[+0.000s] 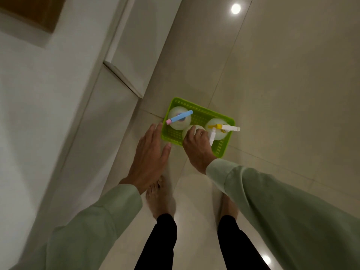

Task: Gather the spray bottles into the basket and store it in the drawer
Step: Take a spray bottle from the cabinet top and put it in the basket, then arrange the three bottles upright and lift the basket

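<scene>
Spray bottles stood in a lime-green perforated plastic basket on the pale tiled floor: a white bottle with a blue-and-pink trigger head beyond the left hand, and a white bottle with a yellow-and-white trigger head just past the right hand. Right fingers were clamped on a third white bottle at the basket's near side. Left fingers were spread apart, touching nothing. No label text was legible.

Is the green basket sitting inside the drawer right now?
No, the green basket sits on the tiled floor beside the cabinet, with the right hand on a bottle inside it.
</scene>
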The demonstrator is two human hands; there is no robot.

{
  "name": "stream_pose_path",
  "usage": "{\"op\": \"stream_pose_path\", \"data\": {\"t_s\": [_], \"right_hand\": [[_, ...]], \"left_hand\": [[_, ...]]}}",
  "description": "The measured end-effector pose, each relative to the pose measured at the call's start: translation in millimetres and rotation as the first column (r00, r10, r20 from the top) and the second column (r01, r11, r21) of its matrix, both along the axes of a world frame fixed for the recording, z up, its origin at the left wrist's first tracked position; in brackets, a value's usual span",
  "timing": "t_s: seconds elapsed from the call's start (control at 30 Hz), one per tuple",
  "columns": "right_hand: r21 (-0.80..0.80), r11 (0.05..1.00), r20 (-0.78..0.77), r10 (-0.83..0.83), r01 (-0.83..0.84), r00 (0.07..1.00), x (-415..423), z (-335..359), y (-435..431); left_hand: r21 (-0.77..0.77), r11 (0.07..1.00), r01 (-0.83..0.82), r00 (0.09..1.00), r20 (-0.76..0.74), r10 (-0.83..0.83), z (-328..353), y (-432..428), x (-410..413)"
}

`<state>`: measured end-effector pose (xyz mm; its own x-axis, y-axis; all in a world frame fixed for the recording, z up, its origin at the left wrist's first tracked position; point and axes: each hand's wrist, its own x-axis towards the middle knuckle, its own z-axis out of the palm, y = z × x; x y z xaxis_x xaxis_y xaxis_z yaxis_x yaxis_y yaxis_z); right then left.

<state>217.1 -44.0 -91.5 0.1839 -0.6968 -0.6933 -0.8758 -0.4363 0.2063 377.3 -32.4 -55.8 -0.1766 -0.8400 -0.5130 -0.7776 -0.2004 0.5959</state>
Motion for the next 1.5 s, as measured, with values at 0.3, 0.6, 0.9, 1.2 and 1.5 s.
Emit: {"op": "stream_pose_path", "data": {"t_s": [0.3,0.6,0.9,1.2,1.5], "right_hand": [[-0.019,0.994,0.165,0.113,-0.112,0.98,3,13,10],[-0.2,0.918,0.522,-0.195,0.341,0.83,-41,70,16],[-0.14,0.679,0.59,-0.527,0.721,0.611,-112,50,26],[0.014,0.73,0.596,-0.554,0.683,0.581,-130,19,11],[-0.071,0.596,0.587,-0.623,0.8,0.517,-127,7,9]], "left_hand": [[0.016,1.0,-0.002,1.0,0.014,0.002,14,4,2],[-0.039,0.999,0.012,0.999,0.034,-0.011,54,-5,-20],[-0.082,0.994,0.067,0.996,0.065,-0.062,31,-18,-43],[-0.087,0.992,0.088,0.991,0.105,-0.079,10,-40,-60],[-0.077,0.992,0.101,0.989,0.12,-0.091,-1,-50,-67]]}}
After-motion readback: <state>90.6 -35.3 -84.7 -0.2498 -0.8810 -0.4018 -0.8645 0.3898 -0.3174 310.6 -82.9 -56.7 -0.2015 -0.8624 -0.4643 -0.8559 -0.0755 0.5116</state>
